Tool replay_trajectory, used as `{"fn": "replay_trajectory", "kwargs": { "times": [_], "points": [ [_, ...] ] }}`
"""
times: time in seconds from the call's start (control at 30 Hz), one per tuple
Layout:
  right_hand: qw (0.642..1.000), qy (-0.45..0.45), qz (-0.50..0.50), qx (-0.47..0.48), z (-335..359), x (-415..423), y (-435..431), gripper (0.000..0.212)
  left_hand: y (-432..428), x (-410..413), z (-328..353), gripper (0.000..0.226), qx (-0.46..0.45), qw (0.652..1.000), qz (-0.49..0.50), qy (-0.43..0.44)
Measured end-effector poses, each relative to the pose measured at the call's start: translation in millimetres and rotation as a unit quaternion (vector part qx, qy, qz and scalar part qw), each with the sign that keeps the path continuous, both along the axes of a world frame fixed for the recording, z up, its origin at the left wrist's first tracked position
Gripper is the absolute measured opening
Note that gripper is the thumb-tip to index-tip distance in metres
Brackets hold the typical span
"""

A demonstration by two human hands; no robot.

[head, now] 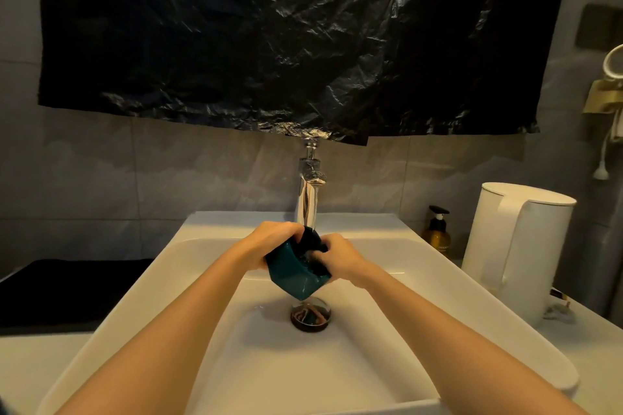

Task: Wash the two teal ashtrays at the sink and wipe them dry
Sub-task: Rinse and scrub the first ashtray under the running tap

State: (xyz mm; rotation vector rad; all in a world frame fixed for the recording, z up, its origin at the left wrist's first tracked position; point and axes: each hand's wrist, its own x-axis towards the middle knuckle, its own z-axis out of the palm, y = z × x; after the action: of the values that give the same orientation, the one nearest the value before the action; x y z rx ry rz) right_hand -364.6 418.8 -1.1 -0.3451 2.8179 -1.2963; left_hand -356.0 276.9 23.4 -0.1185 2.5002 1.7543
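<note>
A teal square ashtray (pixel 292 274) is held tilted over the white sink (pixel 202 280), just below the chrome tap (pixel 308 192). My left hand (pixel 269 239) grips its left rim. My right hand (pixel 340 258) presses a dark cloth (pixel 312 241) into the ashtray's hollow. Water glistens on the ashtray and a thin stream runs from the spout. Only one ashtray is in view.
The drain (pixel 310 314) lies straight under the ashtray. A white kettle (pixel 522 253) and an amber pump bottle (pixel 437 232) stand on the right counter. A black mat (pixel 67 290) covers the left counter. Black plastic sheeting (pixel 286 37) hangs over the wall above the tap.
</note>
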Motion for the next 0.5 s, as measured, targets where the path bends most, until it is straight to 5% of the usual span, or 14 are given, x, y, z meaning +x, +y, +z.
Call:
{"fn": "replay_trajectory", "kwargs": {
  "times": [0.13,0.33,0.4,0.5],
  "points": [
    [0.999,-0.011,-0.025,0.030,-3.5,0.1,-1.6,0.025,-0.6,2.6,1.3,0.025,0.005,1.000,-0.009,-0.015],
    [0.955,-0.189,-0.069,-0.218,7.1,12.6,-4.1,0.019,4.5,5.0,-3.5,0.046,0.133,0.989,-0.029,0.052],
    [0.944,-0.207,-0.029,-0.256,5.9,10.9,-5.0,0.027,5.7,4.3,-6.4,0.040,0.108,0.989,-0.002,0.098],
    [0.980,-0.119,-0.021,-0.157,-4.1,3.7,-4.7,0.037,3.4,5.2,-8.2,0.023,0.069,0.993,0.018,0.095]
  ]
}}
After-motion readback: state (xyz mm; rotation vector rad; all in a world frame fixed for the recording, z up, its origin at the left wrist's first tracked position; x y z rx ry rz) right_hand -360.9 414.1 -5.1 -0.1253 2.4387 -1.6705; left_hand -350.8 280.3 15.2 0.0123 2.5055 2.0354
